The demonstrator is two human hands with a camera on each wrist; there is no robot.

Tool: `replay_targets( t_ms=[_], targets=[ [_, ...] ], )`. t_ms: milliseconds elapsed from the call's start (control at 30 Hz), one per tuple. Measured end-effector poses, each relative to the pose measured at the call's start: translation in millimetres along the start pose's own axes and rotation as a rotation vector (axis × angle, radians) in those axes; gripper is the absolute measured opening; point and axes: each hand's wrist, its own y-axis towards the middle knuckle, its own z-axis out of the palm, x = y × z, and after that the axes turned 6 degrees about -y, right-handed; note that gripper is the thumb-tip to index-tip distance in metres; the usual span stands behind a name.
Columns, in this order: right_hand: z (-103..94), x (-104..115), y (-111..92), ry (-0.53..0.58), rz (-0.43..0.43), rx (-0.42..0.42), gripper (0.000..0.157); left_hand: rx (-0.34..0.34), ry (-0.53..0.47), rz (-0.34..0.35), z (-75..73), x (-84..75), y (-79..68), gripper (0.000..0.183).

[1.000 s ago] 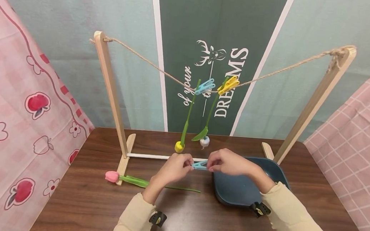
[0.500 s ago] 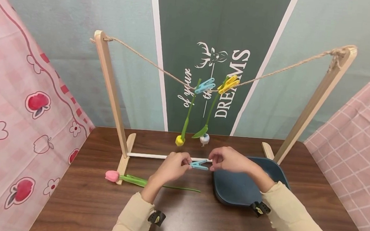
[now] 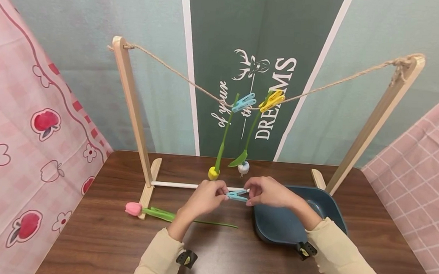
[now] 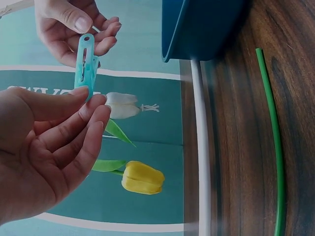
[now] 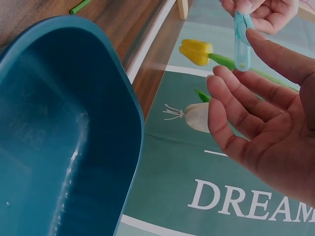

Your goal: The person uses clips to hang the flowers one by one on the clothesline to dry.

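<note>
Sitting between the hands, a blue clothespin (image 3: 237, 194) is pinched by the left hand (image 3: 208, 198); the right hand (image 3: 270, 193) brackets its handle ends, grip not determinable. Basin (image 3: 283, 226): beneath the right wrist. Tulip (image 3: 162, 214): beneath the left.

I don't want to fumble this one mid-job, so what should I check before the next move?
1. Held peg secure in the left hand: ok, pinched at one end.
2. Right hand gripping that peg: cannot tell; its fingertips are at the handles, but firm contact is unclear.
3. Pink tulip in hand: not ok, it lies across the frame's foot.
4. Hung flowers up: ok, yellow tulip under the rope's blue peg, white flower under the yellow peg.
5. Room on the rope: ok, bare on both sides of the hung pegs.
</note>
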Motion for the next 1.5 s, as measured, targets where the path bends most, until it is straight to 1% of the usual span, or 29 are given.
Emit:
replay_targets(
  t_ms=[167,500,700,833,967,1133,1333,1500],
  targets=[
    [1.5,0.6,-0.4,0.000,0.013,0.001,0.028,-0.003,-0.014,-0.004,0.0,-0.5,-0.4,0.007],
    [2.6,0.2,-1.2,0.030,-0.018,-0.049,0.026,-0.012,-0.012,-0.005,1.1,0.0,-0.6,0.007],
    [2.7,0.6,-1.0,0.046,-0.017,-0.062,0.026,-0.025,-0.004,0.001,2.6,2.3,-0.7,0.007],
    [2.6,0.6,-1.2,0.047,-0.024,-0.067,0.026,-0.019,-0.014,-0.012,3.3,3.2,-0.9,0.006],
    [3.1,0.8,-1.3,0.052,-0.021,-0.068,0.025,-0.015,-0.019,-0.022,4.6,4.3,-1.0,0.005],
    [3.5,1.2,-1.6,0.052,-0.019,-0.076,0.023,-0.020,-0.020,-0.014,5.0,4.8,-1.4,0.006],
    [3.8,2.9,-2.2,0.038,-0.007,-0.099,0.025,-0.020,-0.029,-0.023,4.1,3.6,-2.1,0.006],
    [4.0,3.6,-2.2,0.046,-0.002,-0.118,0.024,-0.021,-0.031,-0.017,3.9,3.3,-2.7,0.006]
  ],
)
